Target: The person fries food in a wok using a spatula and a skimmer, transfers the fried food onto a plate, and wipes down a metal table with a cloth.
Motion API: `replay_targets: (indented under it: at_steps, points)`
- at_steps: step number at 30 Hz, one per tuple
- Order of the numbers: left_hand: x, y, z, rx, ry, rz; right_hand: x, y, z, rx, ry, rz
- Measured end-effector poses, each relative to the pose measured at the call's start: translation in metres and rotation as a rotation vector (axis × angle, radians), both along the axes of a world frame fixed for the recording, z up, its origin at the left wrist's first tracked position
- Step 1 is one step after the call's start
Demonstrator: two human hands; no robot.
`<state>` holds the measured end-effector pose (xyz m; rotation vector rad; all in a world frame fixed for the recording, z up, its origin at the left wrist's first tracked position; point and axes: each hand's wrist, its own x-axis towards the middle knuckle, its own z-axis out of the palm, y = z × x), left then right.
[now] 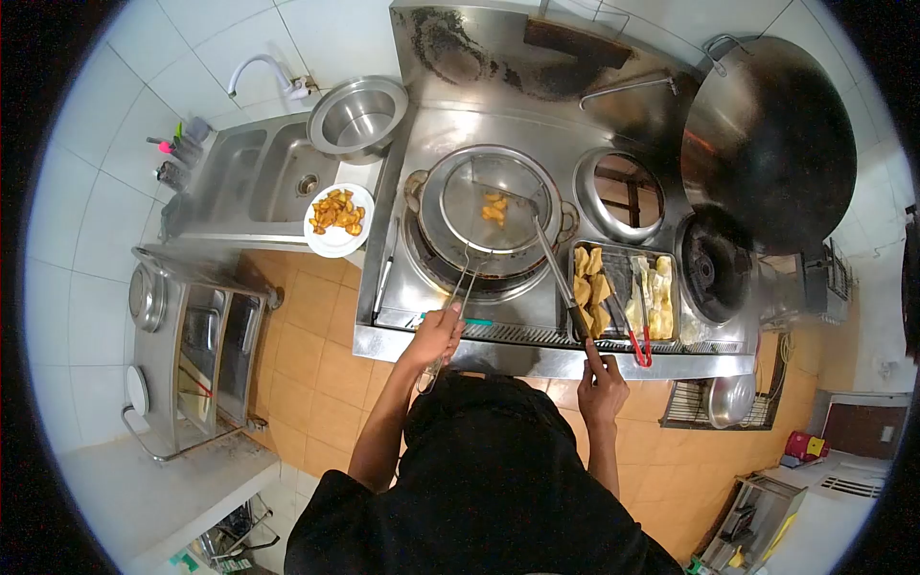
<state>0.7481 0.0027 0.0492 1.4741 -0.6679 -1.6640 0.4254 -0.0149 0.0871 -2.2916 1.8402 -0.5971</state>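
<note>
My left hand (437,337) is closed round the wire handle of a round mesh strainer (462,206). The strainer lies over a wide two-handled pan (431,244) on the stove, with a few golden fried pieces (494,209) in its mesh. My right hand (602,388) grips the end of a long cooking utensil (559,273) with a black handle and metal shaft. Its far end reaches the strainer's right side; I cannot make out its head. Close to my right hand, a metal tray (678,287) holds browned pieces (592,287), pale pieces (661,302) and red-handled tongs (640,347).
Left of the stove, a white plate (326,247) bears fried pieces beside a sink (287,172) and a steel pot (356,120). A large wok (771,144) leans at the back right, behind a black burner (714,268). A steel cart (172,383) stands at left.
</note>
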Motion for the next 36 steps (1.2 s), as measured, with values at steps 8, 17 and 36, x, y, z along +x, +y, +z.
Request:
replay_targets:
  at_steps: [8, 17, 36]
  points:
    - [0.002, -0.001, 0.003, -0.003, 0.02, 0.009, -0.004, -0.004, -0.005, -0.025, 0.081, 0.04]
    - [0.003, -0.003, 0.005, 0.0, 0.019, 0.004, -0.002, -0.005, -0.002, -0.099, 0.077, 0.072]
    - [0.004, 0.005, -0.002, -0.032, 0.014, 0.047, 0.006, -0.006, 0.002, 0.018, -0.285, -0.074]
